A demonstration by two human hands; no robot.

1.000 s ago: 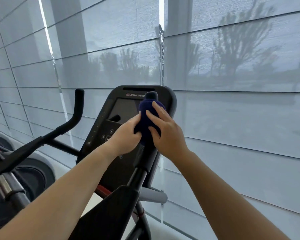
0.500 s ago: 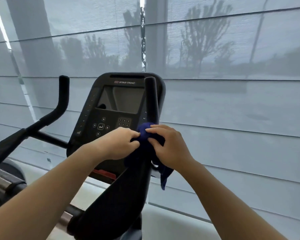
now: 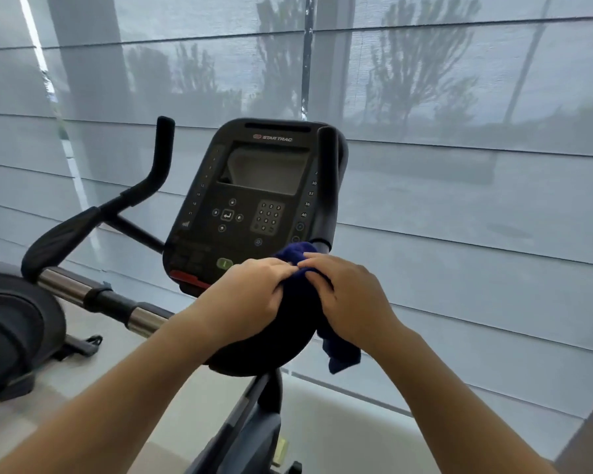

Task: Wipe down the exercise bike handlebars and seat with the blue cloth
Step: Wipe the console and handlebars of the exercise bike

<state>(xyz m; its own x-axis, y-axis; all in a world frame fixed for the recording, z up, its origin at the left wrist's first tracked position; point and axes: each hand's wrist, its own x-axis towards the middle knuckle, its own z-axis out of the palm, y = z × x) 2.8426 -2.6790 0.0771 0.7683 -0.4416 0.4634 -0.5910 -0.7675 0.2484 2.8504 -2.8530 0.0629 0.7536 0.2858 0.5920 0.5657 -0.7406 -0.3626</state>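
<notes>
Blue cloth point(image 3: 293, 254) is being clutched by the left hand point(image 3: 250, 295) and right hand point(image 3: 350, 295), bunched round the lower bend of the right handlebar point(image 3: 326, 186). Behind them, the console point(image 3: 254, 186) is being partly covered; farther off, the left handlebar point(image 3: 161, 155) is being backed by grey blinds point(image 3: 459, 200).

Both hands press a blue cloth point(image 3: 294, 254) around the lower part of the bike's right handlebar point(image 3: 326, 186), just below its upright grip. The left hand point(image 3: 250, 295) and right hand point(image 3: 351, 299) curl over the cloth with fingertips nearly meeting, and one cloth end hangs below the right wrist. Behind them stands the black console point(image 3: 254, 172), with the left handlebar point(image 3: 161, 155) well apart. Grey blinds point(image 3: 476, 206) fill the background.
</notes>
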